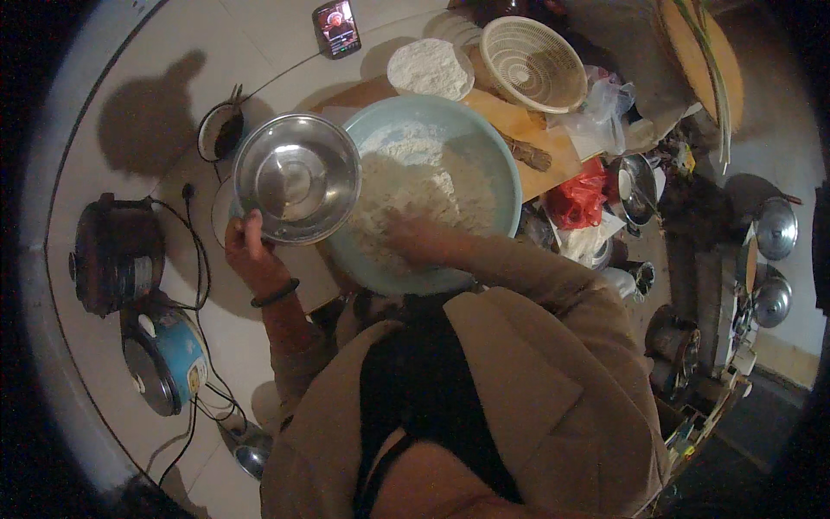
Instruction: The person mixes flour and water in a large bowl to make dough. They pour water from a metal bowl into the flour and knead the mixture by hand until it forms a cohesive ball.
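Note:
A large pale green basin (pixel 512 214) in front of me holds flour (pixel 415 152) and crumbly, partly wetted dough (pixel 379 188). My right hand (pixel 421 240) is down in that mixture, its fingers blurred and partly hidden in it. At the basin's left, my left hand (pixel 249 250) grips the rim of a shiny metal bowl (pixel 295 178), thumb over the edge. The bowl is tilted and overlaps the basin's left rim; a little liquid seems to lie in it. A round container of white flour (pixel 431 68) stands just behind the basin.
Behind right are a plastic colander (pixel 532 61), a wooden board (pixel 493 107) and a red plastic bag (pixel 577 198). A phone (pixel 337 29) stands at the back. On the left are a small pot (pixel 222 133), a dark cooker (pixel 120 253), a blue appliance (pixel 172 357) and cords.

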Action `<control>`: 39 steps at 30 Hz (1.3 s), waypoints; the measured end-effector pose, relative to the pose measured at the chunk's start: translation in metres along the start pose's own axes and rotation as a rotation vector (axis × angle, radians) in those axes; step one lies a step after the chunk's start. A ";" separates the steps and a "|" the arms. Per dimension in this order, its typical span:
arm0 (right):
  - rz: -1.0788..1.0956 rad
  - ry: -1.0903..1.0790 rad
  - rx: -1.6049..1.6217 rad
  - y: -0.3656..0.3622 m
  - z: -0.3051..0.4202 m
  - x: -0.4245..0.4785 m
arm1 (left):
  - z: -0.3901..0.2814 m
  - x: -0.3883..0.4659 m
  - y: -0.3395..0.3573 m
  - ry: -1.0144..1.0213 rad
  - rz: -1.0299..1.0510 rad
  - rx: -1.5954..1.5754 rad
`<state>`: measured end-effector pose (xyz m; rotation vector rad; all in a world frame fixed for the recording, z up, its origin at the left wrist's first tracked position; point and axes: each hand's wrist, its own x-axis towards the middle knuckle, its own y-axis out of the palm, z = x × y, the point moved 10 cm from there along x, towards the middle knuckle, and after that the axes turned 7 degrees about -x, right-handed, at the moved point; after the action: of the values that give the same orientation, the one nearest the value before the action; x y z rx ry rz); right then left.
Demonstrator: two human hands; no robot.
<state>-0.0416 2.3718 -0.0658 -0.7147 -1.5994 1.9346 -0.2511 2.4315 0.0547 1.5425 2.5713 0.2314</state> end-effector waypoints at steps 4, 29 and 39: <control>0.140 0.188 0.075 -0.015 -0.050 -0.042 | 0.002 -0.001 -0.006 0.020 0.002 -0.021; 0.232 0.491 0.123 0.058 -0.114 -0.072 | 0.019 -0.040 0.002 -0.026 0.081 0.165; -0.301 0.327 0.658 0.001 -0.208 -0.037 | 0.015 -0.075 0.055 0.094 0.218 0.141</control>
<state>0.1284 2.4926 -0.0981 -0.4464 -0.7484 1.8375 -0.1662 2.3919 0.0535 1.9085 2.5364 0.1503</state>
